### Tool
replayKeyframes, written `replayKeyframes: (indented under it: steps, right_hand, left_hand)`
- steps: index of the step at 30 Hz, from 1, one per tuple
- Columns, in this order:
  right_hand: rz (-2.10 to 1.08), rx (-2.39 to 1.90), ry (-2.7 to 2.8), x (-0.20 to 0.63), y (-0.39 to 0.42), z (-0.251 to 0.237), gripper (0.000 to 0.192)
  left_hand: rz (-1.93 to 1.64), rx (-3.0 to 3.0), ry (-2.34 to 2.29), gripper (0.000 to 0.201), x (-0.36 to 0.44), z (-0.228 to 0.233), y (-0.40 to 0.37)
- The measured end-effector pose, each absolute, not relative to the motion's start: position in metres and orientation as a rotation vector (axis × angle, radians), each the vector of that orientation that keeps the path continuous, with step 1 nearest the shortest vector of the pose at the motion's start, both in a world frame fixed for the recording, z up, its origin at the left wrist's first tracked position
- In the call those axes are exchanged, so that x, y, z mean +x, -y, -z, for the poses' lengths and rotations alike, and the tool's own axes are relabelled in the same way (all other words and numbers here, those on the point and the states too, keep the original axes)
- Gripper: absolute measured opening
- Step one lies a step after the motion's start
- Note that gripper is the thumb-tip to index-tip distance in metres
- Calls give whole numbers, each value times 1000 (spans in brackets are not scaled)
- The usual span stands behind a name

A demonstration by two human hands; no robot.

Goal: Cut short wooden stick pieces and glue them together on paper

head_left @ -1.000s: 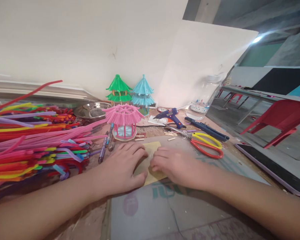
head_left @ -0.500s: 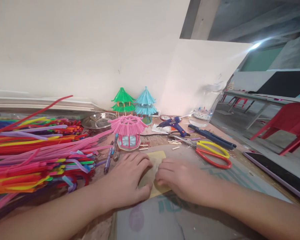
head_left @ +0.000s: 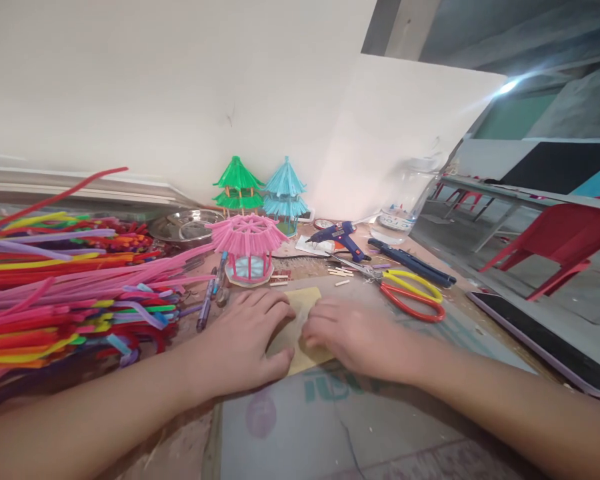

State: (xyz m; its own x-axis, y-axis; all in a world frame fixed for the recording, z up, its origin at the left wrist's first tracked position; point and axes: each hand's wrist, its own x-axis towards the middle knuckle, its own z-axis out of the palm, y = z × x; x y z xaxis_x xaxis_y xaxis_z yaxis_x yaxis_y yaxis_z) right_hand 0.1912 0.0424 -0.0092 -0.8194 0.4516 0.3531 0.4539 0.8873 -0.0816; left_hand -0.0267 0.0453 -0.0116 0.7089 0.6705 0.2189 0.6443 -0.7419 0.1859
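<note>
My left hand (head_left: 243, 343) and right hand (head_left: 353, 333) lie flat, fingers spread, pressing one tan paper sheet (head_left: 300, 330) onto the cutting mat (head_left: 380, 427) right in front of me. Behind it stand three fuzzy pagodas: one pink (head_left: 247, 247), one green (head_left: 237, 183), one blue (head_left: 285, 190). One pair of scissors (head_left: 410, 293) and one glue gun (head_left: 337, 237) lie right; the wire pile (head_left: 65, 287) left looks uncountable.

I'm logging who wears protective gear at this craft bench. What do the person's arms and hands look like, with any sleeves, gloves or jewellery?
Both forearms are bare as far as the picture shows, with no sleeve edge in view. The left hand and right hand wear no gloves. No rings, watch, bracelet or markings show on the fingers or wrists.
</note>
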Motion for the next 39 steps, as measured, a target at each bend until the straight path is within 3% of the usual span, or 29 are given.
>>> replayKeyframes:
  steps: [3,6,8,11,19,32,39]
  right_hand:
    - [-209,-840,2511,195,-53,9,17]
    - [-900,-870,2091,194,-58,8,10]
    - [-1330,-761,1780,191,-57,8,20]
    - [-1614,-615,1505,187,-55,9,27]
    - [-1628,-581,1451,186,-51,8,29]
    - [-1629,-496,1608,185,-49,10,31]
    - [-1644,-604,1574,182,-48,11,29]
  left_hand:
    - [-443,2824,-1079,32,-27,12,-46]
    - [-446,2826,-1081,31,-27,13,-45]
    - [-449,2824,-1078,29,-27,13,-45]
    - [-459,2816,-1076,28,-27,13,-45]
    - [-417,2789,-1083,30,-26,11,-45]
    - [-497,2761,-1035,10,-24,10,-46]
    - [-461,2770,-1054,16,-24,11,-47]
